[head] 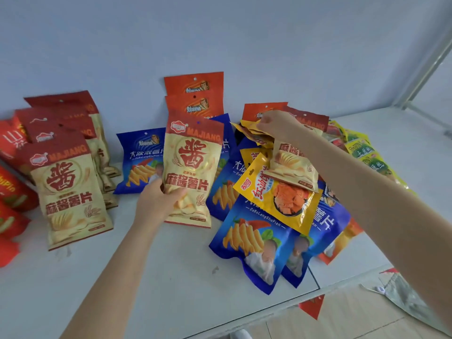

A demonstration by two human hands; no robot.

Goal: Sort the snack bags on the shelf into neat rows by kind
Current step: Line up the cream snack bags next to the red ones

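**Left hand** [156, 201]: thumb and fingers curled round the lower left corner of a cream-and-red foil crisp bag marked MAJIANG [193, 172]. The bag stands upright, and most of it lies toward 1 o'clock of the grip.

**Right hand** [275, 126]: closed in a pinch on the top of a crumpled yellow foil bag [252, 133], which sits at 9 o'clock of the knuckles. A second cream-and-red bag [291, 162] hangs at 5 o'clock under the wrist with its top hidden. Whether the hand has it cannot be told.

**Beneath, at 6 o'clock:** a yellow bag with a clear window of orange pieces [278, 196], lying on a heap of blue foil bags [254, 236].

**White shelf board** [171, 277], by frame position:
- 9 o'clock: a row of matching cream-and-red bags [68, 187], overlapped front to back, with red bags [12, 192] at the edge.
- 12 o'clock: two orange-red bags [195, 86] against the wall.
- 3 o'clock: yellow-green packets [362, 152].
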